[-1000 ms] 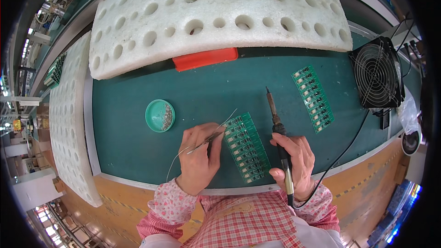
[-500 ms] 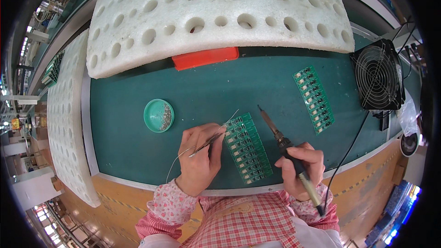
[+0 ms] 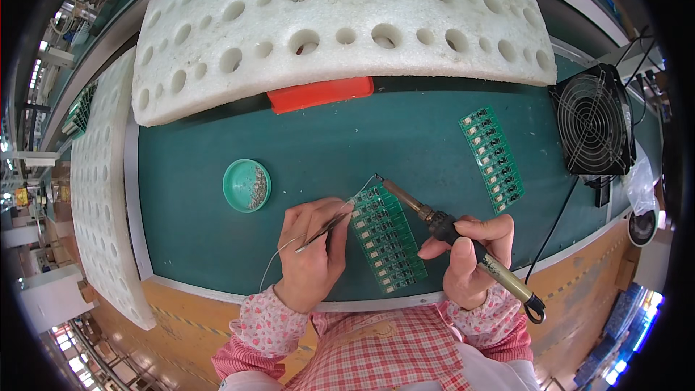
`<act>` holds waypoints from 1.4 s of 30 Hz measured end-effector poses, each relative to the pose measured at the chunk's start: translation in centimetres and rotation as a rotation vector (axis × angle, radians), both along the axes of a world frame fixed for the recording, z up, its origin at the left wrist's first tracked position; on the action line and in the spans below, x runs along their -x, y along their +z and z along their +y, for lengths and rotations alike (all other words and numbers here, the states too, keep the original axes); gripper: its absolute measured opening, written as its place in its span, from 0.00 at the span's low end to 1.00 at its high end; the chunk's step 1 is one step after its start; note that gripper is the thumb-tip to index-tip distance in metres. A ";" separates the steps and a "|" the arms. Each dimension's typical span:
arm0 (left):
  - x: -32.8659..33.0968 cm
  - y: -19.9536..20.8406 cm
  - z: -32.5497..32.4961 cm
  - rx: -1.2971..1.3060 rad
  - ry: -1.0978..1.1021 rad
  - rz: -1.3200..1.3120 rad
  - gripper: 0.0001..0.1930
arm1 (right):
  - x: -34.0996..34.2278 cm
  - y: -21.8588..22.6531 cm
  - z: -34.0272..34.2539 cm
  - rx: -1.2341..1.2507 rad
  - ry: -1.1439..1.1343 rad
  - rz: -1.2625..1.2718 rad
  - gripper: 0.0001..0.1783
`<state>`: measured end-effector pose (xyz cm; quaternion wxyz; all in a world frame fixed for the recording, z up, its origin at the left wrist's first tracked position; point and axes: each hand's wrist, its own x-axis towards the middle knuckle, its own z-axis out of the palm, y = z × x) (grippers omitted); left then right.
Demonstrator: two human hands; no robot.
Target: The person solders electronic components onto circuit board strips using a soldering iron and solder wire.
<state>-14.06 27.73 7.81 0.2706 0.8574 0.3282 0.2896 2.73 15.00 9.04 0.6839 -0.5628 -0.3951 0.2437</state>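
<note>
My left hand [image 3: 308, 264] is closed on a pair of tweezers [image 3: 321, 232] and a thin solder wire [image 3: 268, 269]. The wire's front end sticks out past my fingertips, over the top edge of a green circuit board panel [image 3: 389, 242]. The panel lies on the mat between my hands, its upper left corner beside my left fingers. In my right hand [image 3: 481, 257] is a soldering iron [image 3: 439, 225], held like a pen and slanting up to the left. Its tip meets the wire's end, or nearly so, just above the panel; exact contact is too small to tell.
A second circuit board panel [image 3: 492, 160] lies at the right, near a black fan [image 3: 594, 122]. Left of my hands sits a round green dish [image 3: 236, 187] of small metallic bits. A red tray [image 3: 322, 94] and white foam block [image 3: 347, 11] with holes stand at the back.
The soldering iron has moved left and tilted flatter, bringing its tip to the wire's end. My right fingers have shifted on the handle. The left hand has stayed nearly still.
</note>
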 end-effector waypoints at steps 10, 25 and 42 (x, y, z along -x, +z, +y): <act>0.0 -0.1 0.1 -0.003 0.002 -0.018 0.12 | 0.0 -0.2 0.1 0.000 0.008 -0.003 0.13; 0.0 -0.2 0.0 -0.005 0.005 -0.052 0.18 | 0.0 -0.1 0.6 0.174 0.076 -0.193 0.09; 0.1 -0.2 0.0 0.022 0.000 -0.028 0.16 | -0.5 -0.7 1.0 0.133 0.186 -0.413 0.08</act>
